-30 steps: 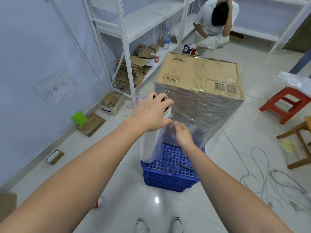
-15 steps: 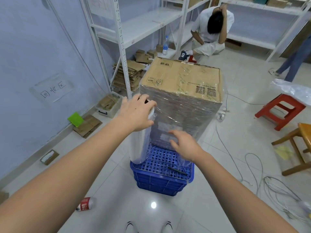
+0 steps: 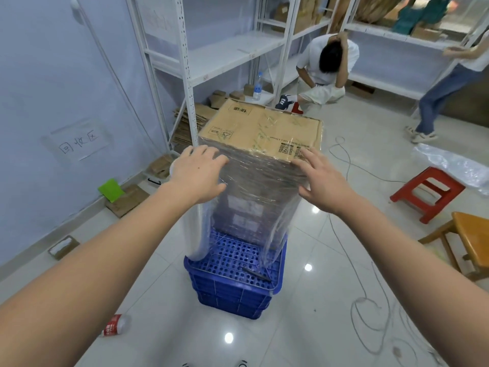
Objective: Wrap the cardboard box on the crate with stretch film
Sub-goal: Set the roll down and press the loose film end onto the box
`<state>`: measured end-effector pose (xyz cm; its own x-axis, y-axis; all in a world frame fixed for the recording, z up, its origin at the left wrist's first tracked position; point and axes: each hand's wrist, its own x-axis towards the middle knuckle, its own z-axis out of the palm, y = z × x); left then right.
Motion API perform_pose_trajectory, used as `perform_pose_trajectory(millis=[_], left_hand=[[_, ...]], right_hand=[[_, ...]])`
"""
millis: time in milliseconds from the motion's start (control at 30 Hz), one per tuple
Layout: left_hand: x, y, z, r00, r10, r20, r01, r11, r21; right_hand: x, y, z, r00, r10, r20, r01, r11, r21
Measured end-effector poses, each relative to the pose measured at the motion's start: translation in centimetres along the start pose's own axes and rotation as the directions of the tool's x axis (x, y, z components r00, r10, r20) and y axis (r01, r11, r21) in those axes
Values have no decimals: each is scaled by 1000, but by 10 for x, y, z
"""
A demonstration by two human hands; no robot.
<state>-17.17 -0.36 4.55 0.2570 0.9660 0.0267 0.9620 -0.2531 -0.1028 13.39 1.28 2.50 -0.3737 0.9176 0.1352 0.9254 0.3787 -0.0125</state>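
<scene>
Head cam looks down at my two arms and the cardboard box (image 3: 260, 133), which stands upright on the blue crate (image 3: 232, 282) on the floor. My left hand (image 3: 197, 173) is on top of the stretch film roll (image 3: 197, 229), which stands at the box's left front corner w/ its low end at the crate edge. Fingers look loosely bent over the roll's top, but I can't tell if that grip is tight or just resting. My right hand (image 3: 321, 178) has a wide grip, fingers spread, holding nothing, flat near the box's right front corner at the top edge; touching the film or just off it, can't say. Shiny film already covers the front side from top edge to near the crate, w/ a loose flap hanging low on the right. Top of the box is bare brown card. So I think the sides are mostly done, maybe a few more turns, then cut the film and press the tail down. Back sides are hidden, so not sure abt those.
</scene>
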Motion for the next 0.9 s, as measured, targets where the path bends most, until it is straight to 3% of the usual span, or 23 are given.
perform_pose_trajectory(millis=[133,233,433,533,700,767,833,900], left_hand=[[1,51,-9,960,164,-225,-204,965,-166],[10,86,15,966,200,-165,-244,915,-320],[33,137,89,981,88,173,63,697,-714],[46,162,107,977,-1,212,178,545,-820],[59,186,101,955,-208,213,281,389,-877],[49,186,80,971,-164,174,232,472,-851],[8,166,59,989,-79,-127,-33,711,-702],[-45,125,42,824,-45,-565,-234,881,-411]], right_hand=[[2,6,3,997,6,77,-10,998,57],[-1,8,2,996,-4,85,-2,997,71],[-5,8,-1,994,5,106,-14,996,86],[-2,13,3,996,-4,89,-7,993,119],[0,25,13,997,-42,69,30,986,164],[-1,28,10,995,-81,59,72,987,145],[-12,19,7,992,-66,-110,91,964,248],[-32,-7,7,950,22,-312,138,867,480]])
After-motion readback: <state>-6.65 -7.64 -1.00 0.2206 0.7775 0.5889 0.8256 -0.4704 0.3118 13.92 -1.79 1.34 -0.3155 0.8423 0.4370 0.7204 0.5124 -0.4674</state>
